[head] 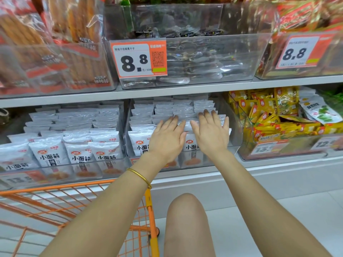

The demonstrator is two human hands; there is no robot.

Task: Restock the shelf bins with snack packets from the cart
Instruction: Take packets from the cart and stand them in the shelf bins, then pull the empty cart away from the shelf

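Down at the far left, the orange cart (78,206) is sitting below the shelf (167,91), looking empty from what shows; next over, a clear bin (61,169) is holding rows of white snack packets (78,156); in the middle bin (233,130), the left hand (168,138) is lying flat on more white packets (141,141), fingers (173,120) spread, gold bangle (140,177) on the wrist; right beside it the right hand (211,134) is pressing down too, spread flat, pinching nothing; yellow packets (269,115) are filling the bin at the right.
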